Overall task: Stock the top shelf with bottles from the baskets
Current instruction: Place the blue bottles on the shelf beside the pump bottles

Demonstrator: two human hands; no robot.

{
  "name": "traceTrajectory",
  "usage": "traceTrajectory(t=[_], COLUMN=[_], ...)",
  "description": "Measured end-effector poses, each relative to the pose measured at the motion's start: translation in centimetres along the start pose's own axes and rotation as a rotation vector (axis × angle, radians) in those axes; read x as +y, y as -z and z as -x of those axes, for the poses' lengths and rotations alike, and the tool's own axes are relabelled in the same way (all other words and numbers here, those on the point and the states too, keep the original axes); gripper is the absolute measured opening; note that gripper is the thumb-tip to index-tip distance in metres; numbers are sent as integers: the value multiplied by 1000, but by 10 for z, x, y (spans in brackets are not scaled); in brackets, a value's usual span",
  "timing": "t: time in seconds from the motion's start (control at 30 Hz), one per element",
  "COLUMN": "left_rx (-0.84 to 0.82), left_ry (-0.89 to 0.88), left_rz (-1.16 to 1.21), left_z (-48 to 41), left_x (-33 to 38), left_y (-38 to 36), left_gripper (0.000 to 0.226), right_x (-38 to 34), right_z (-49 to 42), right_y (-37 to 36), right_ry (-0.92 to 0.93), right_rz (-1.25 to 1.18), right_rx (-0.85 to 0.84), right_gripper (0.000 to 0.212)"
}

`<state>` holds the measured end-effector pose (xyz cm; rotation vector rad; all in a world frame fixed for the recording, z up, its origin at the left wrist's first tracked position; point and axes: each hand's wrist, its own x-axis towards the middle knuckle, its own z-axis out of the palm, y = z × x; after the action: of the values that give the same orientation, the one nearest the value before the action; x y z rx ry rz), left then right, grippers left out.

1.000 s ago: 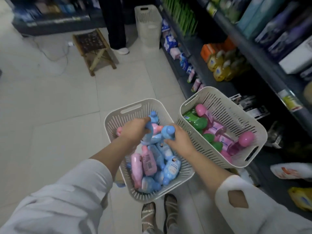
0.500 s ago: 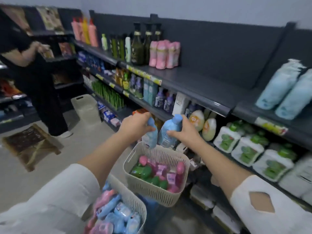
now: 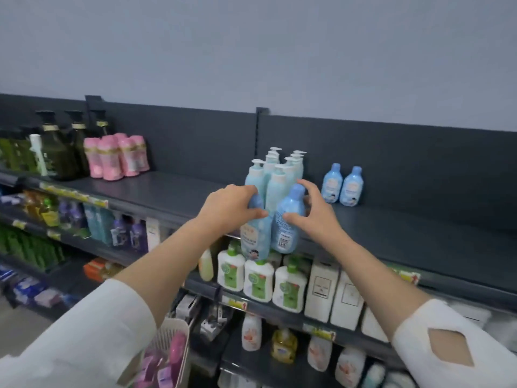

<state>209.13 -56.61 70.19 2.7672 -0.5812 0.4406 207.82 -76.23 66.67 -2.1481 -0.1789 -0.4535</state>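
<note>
Landmark: pump bottles [image 3: 275, 175], upright in a cluster on the top shelf [image 3: 405, 228].
Basket [image 3: 179, 330]: low and left of the pump bottles, pink bottles inside.
Left grip [image 3: 229, 208]: fingers curled over the cap end of the left blue bottle [image 3: 256, 245].
Left blue bottle: in the air in front of the pump bottles, long axis near upright, base below the shelf edge.
Right blue bottle [image 3: 288, 222]: just beside it, cap up, leaning slightly right.
Right grip [image 3: 314, 212]: thumb on the front, fingers curled behind the shoulder.
Shelved pair [image 3: 342, 186]: two matching blue bottles right of the pump bottles, bare shelf between.
Judgement: that gap lies up and right of both grips. The right grip is nearer, so its bottle likely goes first.
</note>
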Motion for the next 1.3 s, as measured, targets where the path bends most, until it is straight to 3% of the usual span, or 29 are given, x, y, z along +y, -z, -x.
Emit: traceTrajectory(t=[0.17, 0.3, 0.6, 0.97, 1.1, 1.2, 1.3], left_rx=[-34, -33, -74, -20, -10, -29, -44], left_ry=[-128, -179, -150, -86, -78, -70, -79], left_rz=[122, 163, 137, 111, 114, 150, 166], left_z=[-47, -86, -191, -287, -303, -312, -315], left_x=[85, 128, 135, 116, 118, 119, 117], left_y=[-22, -47, -113, -158, -165, -172, -178], left_gripper=[33, 35, 35, 33, 32, 35, 41], right_x=[44, 77, 145, 181, 190, 198, 208], right_z=[-1, -8, -69, -163, -179, -181, -176], right_y=[80, 118, 138, 100, 94, 95, 108], right_ry=[-115, -197, -336, -448, -477, -470, -442], right_rz=[52, 87, 287, 522, 565, 522, 287], right_rx=[107, 201, 359, 382, 418, 395, 224], right_gripper=[78, 50, 45, 42, 52, 66, 67])
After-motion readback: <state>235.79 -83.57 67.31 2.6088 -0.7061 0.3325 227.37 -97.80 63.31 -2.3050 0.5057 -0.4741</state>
